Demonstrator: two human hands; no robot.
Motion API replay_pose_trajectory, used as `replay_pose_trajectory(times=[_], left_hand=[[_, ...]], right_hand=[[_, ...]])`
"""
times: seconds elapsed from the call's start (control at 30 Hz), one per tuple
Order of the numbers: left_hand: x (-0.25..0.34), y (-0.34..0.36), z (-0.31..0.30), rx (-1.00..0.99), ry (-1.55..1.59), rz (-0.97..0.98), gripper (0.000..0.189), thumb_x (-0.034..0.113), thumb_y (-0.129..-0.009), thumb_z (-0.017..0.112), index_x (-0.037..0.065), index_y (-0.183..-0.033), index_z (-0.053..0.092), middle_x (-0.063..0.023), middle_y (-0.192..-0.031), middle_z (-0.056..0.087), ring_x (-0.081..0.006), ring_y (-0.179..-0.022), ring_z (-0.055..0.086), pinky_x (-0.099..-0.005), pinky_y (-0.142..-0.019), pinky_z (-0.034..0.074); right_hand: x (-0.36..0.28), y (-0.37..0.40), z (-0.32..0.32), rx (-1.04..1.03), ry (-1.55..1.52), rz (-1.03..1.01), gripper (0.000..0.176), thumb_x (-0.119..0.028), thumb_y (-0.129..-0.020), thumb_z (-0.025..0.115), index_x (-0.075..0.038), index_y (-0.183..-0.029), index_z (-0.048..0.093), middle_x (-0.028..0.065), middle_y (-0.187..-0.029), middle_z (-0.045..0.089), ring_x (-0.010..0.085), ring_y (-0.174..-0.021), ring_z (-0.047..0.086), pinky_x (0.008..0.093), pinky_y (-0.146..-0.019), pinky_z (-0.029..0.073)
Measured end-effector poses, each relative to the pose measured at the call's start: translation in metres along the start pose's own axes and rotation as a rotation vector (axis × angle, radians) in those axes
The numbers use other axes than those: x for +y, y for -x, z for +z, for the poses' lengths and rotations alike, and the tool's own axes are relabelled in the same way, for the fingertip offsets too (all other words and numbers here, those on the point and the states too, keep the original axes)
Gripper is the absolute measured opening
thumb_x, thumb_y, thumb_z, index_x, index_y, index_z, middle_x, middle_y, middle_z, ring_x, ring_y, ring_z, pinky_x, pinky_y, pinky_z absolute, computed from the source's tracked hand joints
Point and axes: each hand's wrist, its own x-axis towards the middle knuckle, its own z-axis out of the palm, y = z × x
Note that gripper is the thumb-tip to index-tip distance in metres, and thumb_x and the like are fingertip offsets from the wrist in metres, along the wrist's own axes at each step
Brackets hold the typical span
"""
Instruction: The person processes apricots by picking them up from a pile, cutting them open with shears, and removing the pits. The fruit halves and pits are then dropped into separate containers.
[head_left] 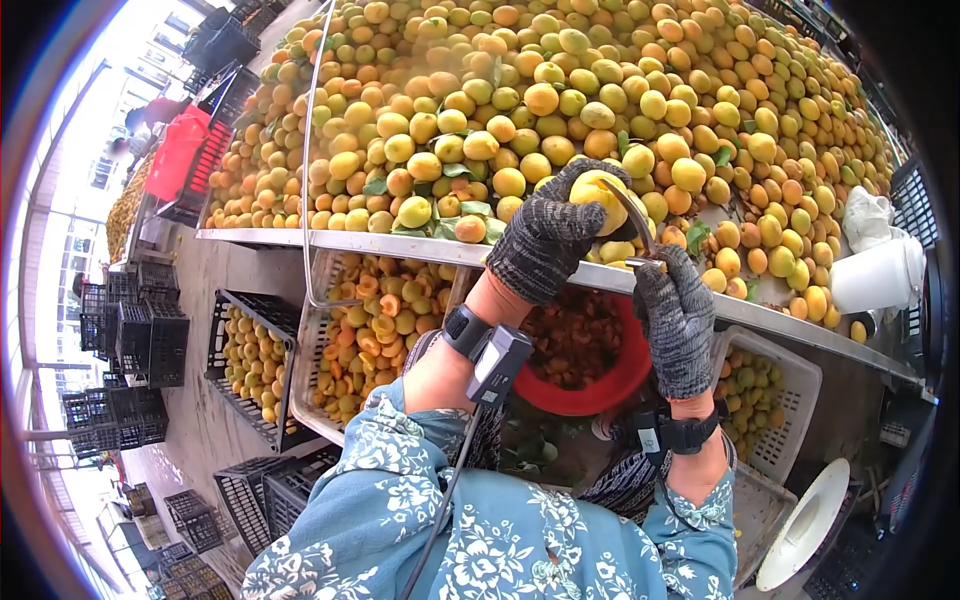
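Observation:
My left hand (560, 230), in a dark grey knit glove, is closed around a yellow apricot (603, 203) above the metal edge of the fruit table. In the same kind of glove, my right hand (672, 310) grips a small curved knife (636, 222), whose blade lies against the fruit's right side. Piled yellow and orange apricots (480, 145) rise just beyond both hands. Below them is a red tub (570, 401) with dark reddish pieces in it.
A white crate (303, 385) of halved apricots and a black crate (288, 360) of fruit stand lower left. Another white crate (808, 385) is lower right. On the right lie a white bucket (872, 277) and a pale round lid (803, 525). A thin metal rod (308, 150) rises at left.

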Motion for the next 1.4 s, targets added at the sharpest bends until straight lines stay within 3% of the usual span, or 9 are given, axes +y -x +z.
replay_pose_trajectory(times=[0.1, 0.17, 0.33, 0.43, 0.53, 0.67, 0.93, 1.2, 1.4], left_hand=[[-0.014, -0.002, -0.006, -0.056, 0.374, -0.036, 0.051, 0.032, -0.080, 0.071, 0.002, -0.118, 0.055, -0.0064, -0.107, 0.060, -0.0152, -0.100, 0.060, -0.0292, -0.085, 0.050], [-0.032, -0.003, -0.016, 0.006, 0.160, -0.002, 0.051, 0.032, -0.081, 0.071, 0.001, -0.118, 0.054, -0.0073, -0.109, 0.060, -0.0164, -0.100, 0.060, -0.0305, -0.085, 0.051], [-0.029, 0.004, 0.001, -0.030, 0.215, 0.008, 0.047, 0.021, -0.083, 0.069, -0.001, -0.121, 0.052, -0.0105, -0.111, 0.061, -0.0189, -0.099, 0.061, -0.0344, -0.086, 0.051], [-0.022, 0.007, 0.002, -0.006, -0.541, 0.237, 0.042, 0.012, -0.087, 0.064, 0.002, -0.125, 0.048, -0.0090, -0.110, 0.059, -0.0186, -0.100, 0.058, -0.0310, -0.089, 0.048], [-0.013, -0.006, 0.012, 0.070, -0.042, -0.096, 0.041, 0.012, -0.082, 0.072, 0.006, -0.117, 0.051, -0.0033, -0.098, 0.061, -0.0109, -0.090, 0.059, -0.0253, -0.077, 0.052], [-0.018, -0.005, 0.013, 0.089, 0.010, -0.041, 0.038, 0.013, -0.080, 0.073, 0.008, -0.111, 0.052, -0.0021, -0.096, 0.060, -0.0091, -0.088, 0.059, -0.0239, -0.075, 0.051], [-0.032, 0.000, 0.000, 0.193, 0.617, -0.154, 0.027, 0.020, -0.086, 0.067, 0.006, -0.106, 0.054, -0.0048, -0.093, 0.059, -0.0172, -0.086, 0.062, -0.0319, -0.076, 0.054], [-0.023, 0.003, 0.028, 0.205, 0.842, -0.366, 0.045, 0.043, -0.088, 0.064, 0.006, -0.112, 0.057, -0.0074, -0.099, 0.064, -0.0200, -0.087, 0.062, -0.0339, -0.080, 0.053], [-0.023, -0.004, 0.012, 0.103, 0.197, -0.098, 0.037, 0.032, -0.090, 0.064, 0.006, -0.115, 0.054, -0.0029, -0.105, 0.057, -0.0107, -0.094, 0.057, -0.0250, -0.083, 0.049]], right_hand=[[-0.002, 0.000, 0.006, 0.017, 0.107, -0.092, 0.020, -0.020, -0.095, 0.058, -0.002, -0.103, 0.061, -0.0023, -0.075, 0.057, 0.0048, -0.063, 0.048, 0.0209, -0.055, 0.040], [-0.002, 0.000, 0.010, 0.040, 0.201, -0.073, 0.023, -0.016, -0.092, 0.059, 0.000, -0.108, 0.061, 0.0179, -0.085, 0.066, 0.0288, -0.076, 0.064, 0.0349, -0.069, 0.049], [0.004, -0.004, 0.027, 0.111, 0.214, -0.292, 0.025, -0.015, -0.091, 0.060, 0.002, -0.110, 0.061, 0.0233, -0.089, 0.065, 0.0336, -0.082, 0.066, 0.0373, -0.070, 0.050], [0.009, -0.007, 0.027, 0.097, 0.027, -0.057, 0.027, -0.019, -0.092, 0.059, 0.001, -0.109, 0.062, 0.0238, -0.086, 0.065, 0.0370, -0.080, 0.065, 0.0390, -0.068, 0.050], [0.012, -0.010, 0.023, 0.108, 0.303, -0.112, 0.027, -0.017, -0.094, 0.058, 0.003, -0.112, 0.061, 0.0056, -0.078, 0.062, 0.0098, -0.067, 0.055, 0.0253, -0.061, 0.046], [0.009, -0.009, 0.028, 0.235, 0.629, -0.284, 0.028, -0.030, -0.091, 0.060, -0.006, -0.106, 0.065, 0.0218, -0.075, 0.063, 0.0404, -0.070, 0.062, 0.0435, -0.059, 0.048], [0.006, -0.002, 0.040, 0.104, 0.323, -0.032, 0.034, -0.022, -0.092, 0.060, 0.003, -0.115, 0.060, 0.0233, -0.101, 0.065, 0.0346, -0.091, 0.064, 0.0395, -0.078, 0.050], [0.014, -0.013, 0.035, 0.235, 0.432, -0.305, 0.032, -0.023, -0.091, 0.059, 0.001, -0.113, 0.062, 0.0254, -0.091, 0.066, 0.0388, -0.086, 0.065, 0.0416, -0.073, 0.050], [0.009, -0.009, 0.024, 0.140, 0.199, -0.066, 0.034, -0.024, -0.091, 0.060, 0.003, -0.111, 0.062, 0.0245, -0.092, 0.066, 0.0391, -0.086, 0.064, 0.0407, -0.075, 0.050]])
